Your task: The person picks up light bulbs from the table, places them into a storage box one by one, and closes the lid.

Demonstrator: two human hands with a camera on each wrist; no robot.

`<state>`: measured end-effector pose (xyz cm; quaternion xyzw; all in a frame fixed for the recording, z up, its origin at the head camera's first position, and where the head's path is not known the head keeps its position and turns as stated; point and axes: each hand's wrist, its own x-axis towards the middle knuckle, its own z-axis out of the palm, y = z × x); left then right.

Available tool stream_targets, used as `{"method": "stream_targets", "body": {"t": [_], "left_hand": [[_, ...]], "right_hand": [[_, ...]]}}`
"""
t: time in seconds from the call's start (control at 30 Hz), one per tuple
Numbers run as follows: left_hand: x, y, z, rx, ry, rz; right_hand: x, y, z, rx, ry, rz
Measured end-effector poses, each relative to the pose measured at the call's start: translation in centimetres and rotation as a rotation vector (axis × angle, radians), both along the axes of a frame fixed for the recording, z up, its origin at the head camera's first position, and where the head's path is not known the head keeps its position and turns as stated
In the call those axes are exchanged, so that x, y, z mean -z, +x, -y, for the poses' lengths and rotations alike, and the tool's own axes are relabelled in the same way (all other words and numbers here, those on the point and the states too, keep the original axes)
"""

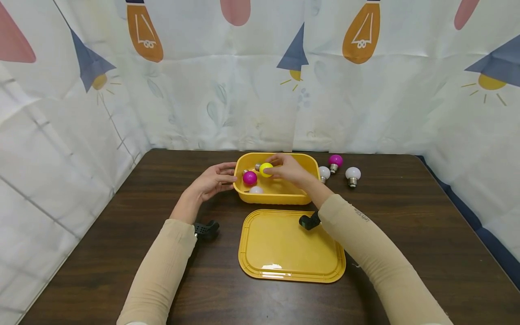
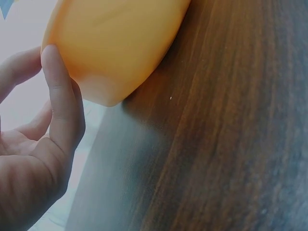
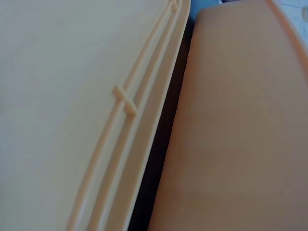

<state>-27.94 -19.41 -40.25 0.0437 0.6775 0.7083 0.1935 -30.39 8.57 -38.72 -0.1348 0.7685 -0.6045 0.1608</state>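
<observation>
In the head view, a yellow plastic bin [image 1: 280, 199] stands towards the table's far edge. Above its inside, my right hand [image 1: 289, 169] pinches a yellow light bulb [image 1: 266, 169], its metal base pointing left. A magenta bulb [image 1: 249, 178] and a white bulb [image 1: 256, 190] lie at the left end of the bin. My left hand [image 1: 213, 181] touches the bin's left end with relaxed fingers. From the left wrist, a fingertip [image 2: 52, 55] shows against the bin's rim. The right wrist view shows the bin's outer wall [image 3: 231, 120], but not the right hand.
A flat yellow lid or tray [image 1: 288, 243] lies in front of the bin. To the bin's right are a magenta bulb [image 1: 335, 160] and two white bulbs, one [image 1: 324, 172] close to the bin, another [image 1: 353, 174] farther right. A printed curtain [image 1: 260, 104] hangs behind the table.
</observation>
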Motion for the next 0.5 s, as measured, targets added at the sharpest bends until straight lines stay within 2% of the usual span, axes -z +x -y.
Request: {"method": "stream_targets", "body": {"t": [0.5], "left_hand": [[0.0,0.1,0.0,-0.007,0.008,0.007]], "right_hand": [[-0.1,-0.1,1.4,-0.001,0.050,-0.017]]}}
